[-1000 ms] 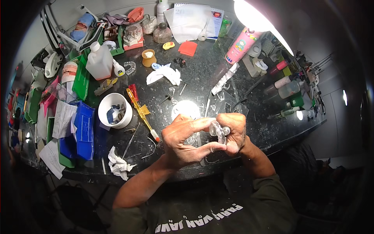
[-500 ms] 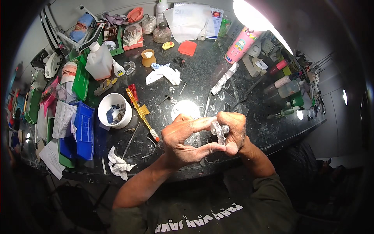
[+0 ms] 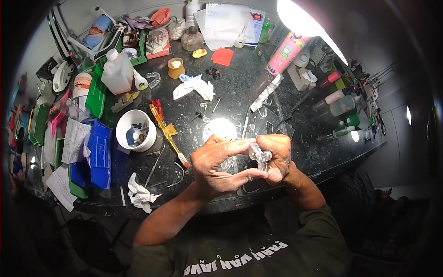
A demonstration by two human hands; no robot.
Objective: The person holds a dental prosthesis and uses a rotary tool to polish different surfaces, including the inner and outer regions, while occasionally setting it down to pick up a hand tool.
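Observation:
My left hand (image 3: 217,168) is curved in a pinch, thumb and fingertips on a clear, tooth-shaped plastic piece (image 3: 256,152). My right hand (image 3: 277,159) is closed against the same piece from the right, fingers curled. A small round silvery knob (image 3: 267,155) shows between the piece and my right fingers; what it belongs to is hidden. Both hands are over a bright lit disc (image 3: 219,127) on the dark worktop, near the front edge. A yellow toothbrush (image 3: 170,136) lies left of my left hand.
A white tub (image 3: 121,131), blue bin (image 3: 100,161), green bins and crumpled tissue (image 3: 140,194) are at left. Bottles, dental models and papers stand along the back. A lamp (image 3: 300,16) hangs above a pink cylinder (image 3: 284,55). Scraps (image 3: 262,113) and small bottles lie rightward.
The clear piece and round knob have shifted very slightly within my fingers. Both hands stay in about the same place and grip.

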